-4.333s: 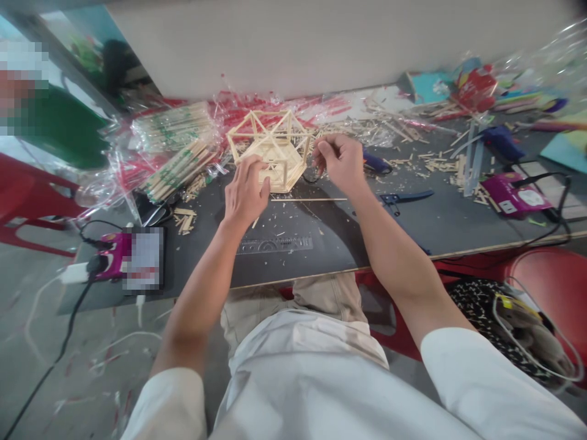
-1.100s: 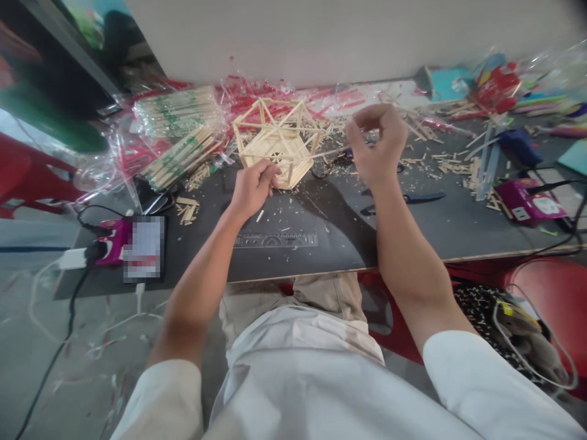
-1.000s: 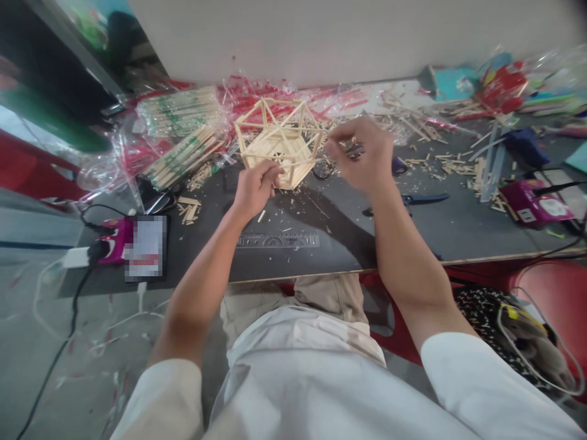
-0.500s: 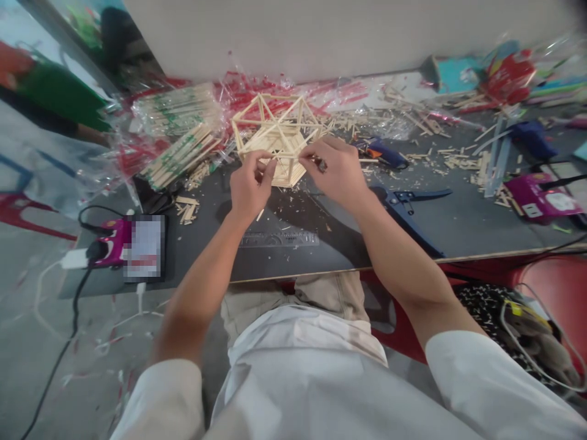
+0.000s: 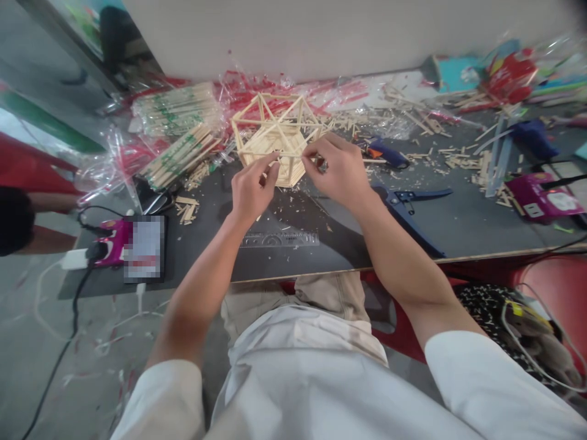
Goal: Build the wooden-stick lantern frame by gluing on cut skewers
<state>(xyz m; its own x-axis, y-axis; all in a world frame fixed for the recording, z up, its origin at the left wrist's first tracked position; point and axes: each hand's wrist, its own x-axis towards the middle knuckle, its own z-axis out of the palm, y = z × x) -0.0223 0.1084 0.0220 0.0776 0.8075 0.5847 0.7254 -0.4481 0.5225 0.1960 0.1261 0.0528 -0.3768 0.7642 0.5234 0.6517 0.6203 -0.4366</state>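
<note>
A pale wooden stick frame with an open, many-sided top stands on the dark table. At its near left side is my left hand, fingers curled, with thumb and forefinger close to the front top edge. My right hand pinches at the near right corner of the frame; what lies between its fingertips is too small to make out. A clear ruler lies on the table below the hands.
Blue cutters lie right of my right forearm, a blue and orange tool behind them. Bundled sticks and plastic wrap fill the back left. A phone rests at the left edge. Wood scraps are scattered right.
My left fingers have shifted slightly up and right along the frame's edge. My right hand has moved a little. At the far left, a person in green has moved away and red cloth and limbs now show.
</note>
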